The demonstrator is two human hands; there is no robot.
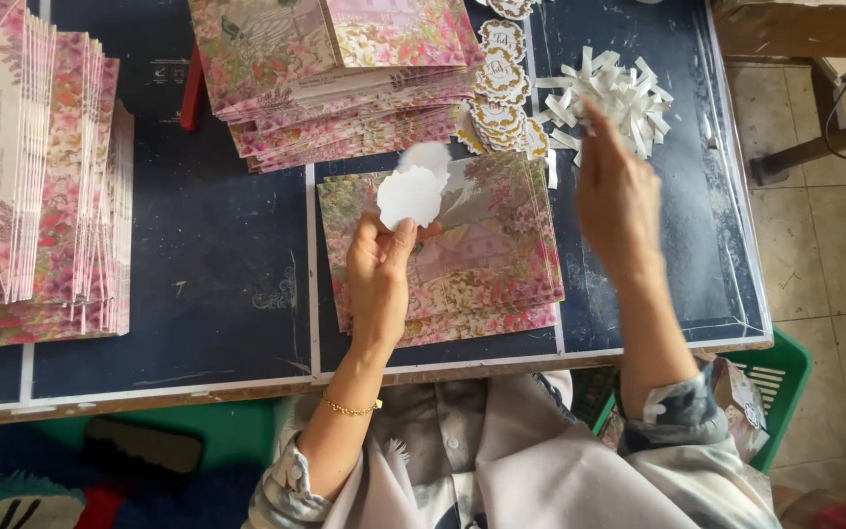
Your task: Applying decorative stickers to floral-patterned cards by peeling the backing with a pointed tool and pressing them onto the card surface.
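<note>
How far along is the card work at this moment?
Done, apparently: a pile of peeled white backing strips lies at the table's far edge. In hand: the left hand holds a white scalloped sticker over the floral card stack; the right hand reaches toward the strips, blurred. Left: a row of gold seals and two more card stacks.

A white scalloped sticker [409,196] is held near the middle, over a stack of floral pink envelopes [472,255]. Gold-and-white scalloped seal labels [501,88] lie in a row at the far side, right of another floral envelope stack [335,78]. More floral envelopes [41,186] stand piled at far left.
</note>
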